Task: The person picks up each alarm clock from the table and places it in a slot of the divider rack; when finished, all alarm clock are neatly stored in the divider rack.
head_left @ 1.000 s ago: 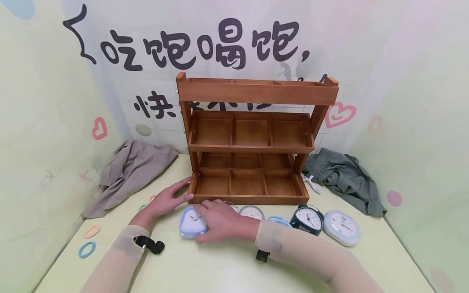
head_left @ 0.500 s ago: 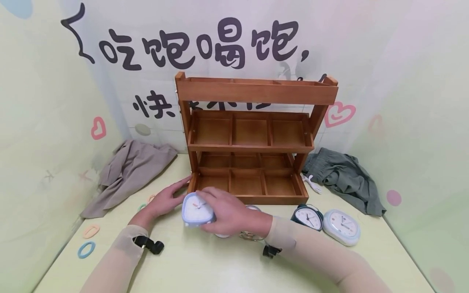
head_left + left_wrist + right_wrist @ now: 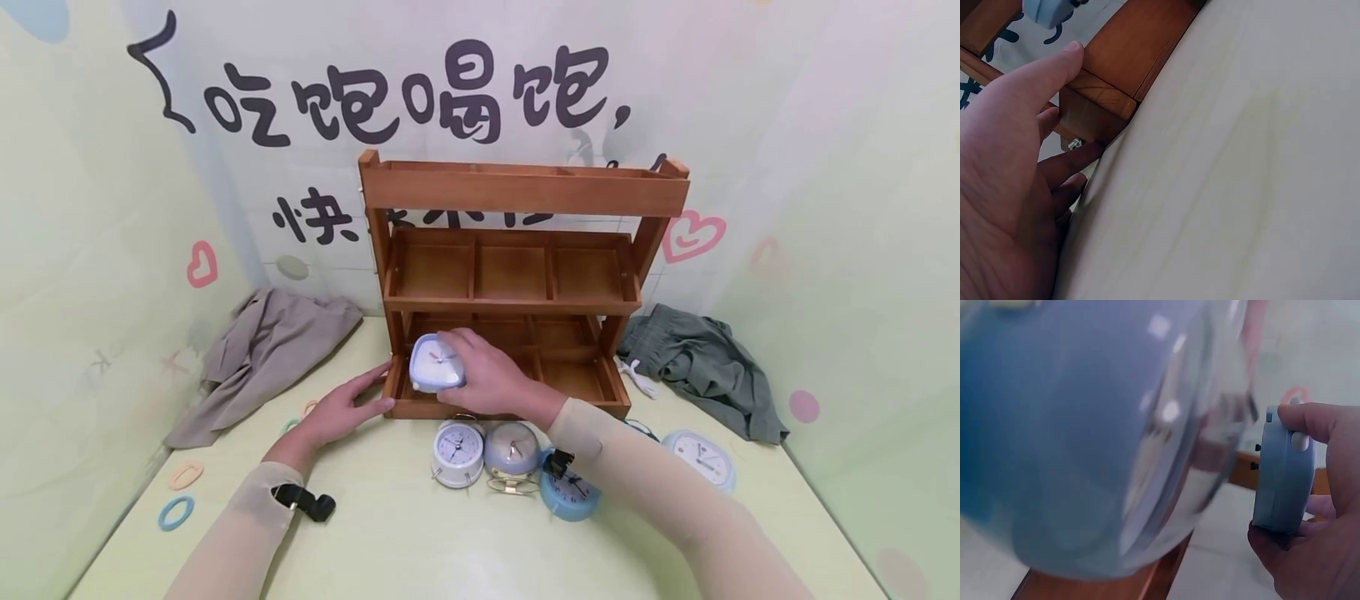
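My right hand (image 3: 495, 379) grips a small pale blue alarm clock (image 3: 437, 367), thumb and fingers at its sides, in front of the bottom tier's left compartment. Its face tilts up. The right wrist view shows this clock (image 3: 1284, 478) edge-on, with small black knobs on its back. My left hand (image 3: 341, 417) touches the front left corner of the brown wooden rack (image 3: 517, 193). In the left wrist view the thumb of the left hand (image 3: 1010, 144) rests on the front board, and the fingers lie along the side.
Before the rack stand a white alarm clock (image 3: 457, 447), a domed purple one (image 3: 512, 447) and a blue one (image 3: 566, 497). An oval clock (image 3: 705, 458) lies right, partly behind the forearm. Coloured rings (image 3: 176, 512) lie left; cloths (image 3: 277, 350) flank the rack.
My right hand has lifted the pale blue alarm clock off the table and carried it up and right over the bottom tier. The left hand keeps its place at the corner.
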`<state>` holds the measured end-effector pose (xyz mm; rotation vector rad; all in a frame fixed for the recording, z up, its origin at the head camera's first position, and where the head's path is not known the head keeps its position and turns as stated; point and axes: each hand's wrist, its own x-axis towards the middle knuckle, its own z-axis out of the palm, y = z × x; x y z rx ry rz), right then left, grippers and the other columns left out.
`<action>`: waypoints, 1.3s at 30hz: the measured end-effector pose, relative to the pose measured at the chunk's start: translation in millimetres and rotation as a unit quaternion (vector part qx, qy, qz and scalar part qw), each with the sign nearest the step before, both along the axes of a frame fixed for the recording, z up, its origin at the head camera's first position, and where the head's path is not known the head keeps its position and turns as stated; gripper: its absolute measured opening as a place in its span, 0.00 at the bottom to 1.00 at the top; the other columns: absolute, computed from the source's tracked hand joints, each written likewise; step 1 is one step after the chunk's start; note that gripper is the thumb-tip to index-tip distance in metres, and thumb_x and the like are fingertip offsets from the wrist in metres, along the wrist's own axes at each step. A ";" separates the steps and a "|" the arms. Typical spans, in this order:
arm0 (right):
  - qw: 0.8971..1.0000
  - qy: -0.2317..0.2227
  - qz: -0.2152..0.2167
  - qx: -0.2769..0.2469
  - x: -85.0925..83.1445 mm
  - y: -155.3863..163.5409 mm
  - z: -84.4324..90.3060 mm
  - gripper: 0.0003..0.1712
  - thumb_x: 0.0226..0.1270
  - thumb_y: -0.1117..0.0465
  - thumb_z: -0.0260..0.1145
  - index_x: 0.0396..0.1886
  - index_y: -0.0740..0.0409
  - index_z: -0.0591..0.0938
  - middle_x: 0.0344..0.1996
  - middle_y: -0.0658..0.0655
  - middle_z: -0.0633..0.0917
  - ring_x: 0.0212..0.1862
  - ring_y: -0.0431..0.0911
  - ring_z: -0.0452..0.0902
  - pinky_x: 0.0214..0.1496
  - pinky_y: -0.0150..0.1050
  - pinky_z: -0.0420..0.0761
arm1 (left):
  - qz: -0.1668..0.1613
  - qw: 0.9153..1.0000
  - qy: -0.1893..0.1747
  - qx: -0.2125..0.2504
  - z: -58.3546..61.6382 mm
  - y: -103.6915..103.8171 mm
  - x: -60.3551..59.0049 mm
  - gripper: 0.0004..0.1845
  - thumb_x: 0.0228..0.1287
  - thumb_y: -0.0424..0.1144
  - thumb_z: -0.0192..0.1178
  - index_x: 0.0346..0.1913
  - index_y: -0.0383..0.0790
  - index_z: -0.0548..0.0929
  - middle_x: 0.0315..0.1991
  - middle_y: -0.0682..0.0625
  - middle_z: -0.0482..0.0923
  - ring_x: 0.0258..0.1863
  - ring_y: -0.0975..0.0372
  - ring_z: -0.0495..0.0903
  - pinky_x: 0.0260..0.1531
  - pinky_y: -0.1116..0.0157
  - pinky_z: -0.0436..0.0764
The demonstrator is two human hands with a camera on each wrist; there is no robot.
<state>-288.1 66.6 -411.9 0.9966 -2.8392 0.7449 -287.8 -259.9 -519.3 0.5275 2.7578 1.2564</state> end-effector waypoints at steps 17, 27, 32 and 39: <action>0.996 0.007 0.017 0.093 -42.3 -7.1 -28.6 0.50 0.71 0.41 0.79 0.86 0.45 0.70 0.78 0.59 0.72 0.69 0.53 0.77 0.68 0.53 0.84 | 0.000 1.000 0.006 -0.001 -1.3 0.7 -1.4 0.43 0.79 0.65 0.66 0.90 0.66 0.62 0.84 0.44 0.69 0.84 0.42 0.64 0.80 0.33 0.62; 0.991 0.005 0.020 0.131 -43.4 -12.2 -35.0 0.48 0.73 0.37 0.78 0.86 0.44 0.71 0.80 0.58 0.72 0.74 0.52 0.74 0.74 0.52 0.81 | 0.003 1.000 0.004 -0.006 -0.7 0.8 -1.1 0.43 0.79 0.66 0.65 0.90 0.67 0.62 0.84 0.44 0.68 0.85 0.41 0.63 0.80 0.32 0.62; 0.990 0.001 0.017 0.139 -42.7 -13.2 -35.5 0.48 0.73 0.37 0.78 0.86 0.44 0.72 0.81 0.58 0.71 0.77 0.53 0.72 0.76 0.52 0.79 | 0.000 1.000 0.005 -0.006 -0.5 0.9 -1.2 0.43 0.79 0.65 0.66 0.90 0.65 0.62 0.84 0.44 0.68 0.85 0.42 0.63 0.80 0.33 0.62; 0.989 -0.006 0.024 0.142 -41.2 -12.2 -36.1 0.46 0.76 0.37 0.75 0.86 0.46 0.72 0.81 0.59 0.71 0.79 0.53 0.69 0.79 0.51 0.76 | 0.001 1.000 0.004 -0.005 -0.2 0.7 -0.5 0.43 0.79 0.65 0.66 0.90 0.66 0.62 0.85 0.44 0.68 0.84 0.41 0.64 0.80 0.32 0.62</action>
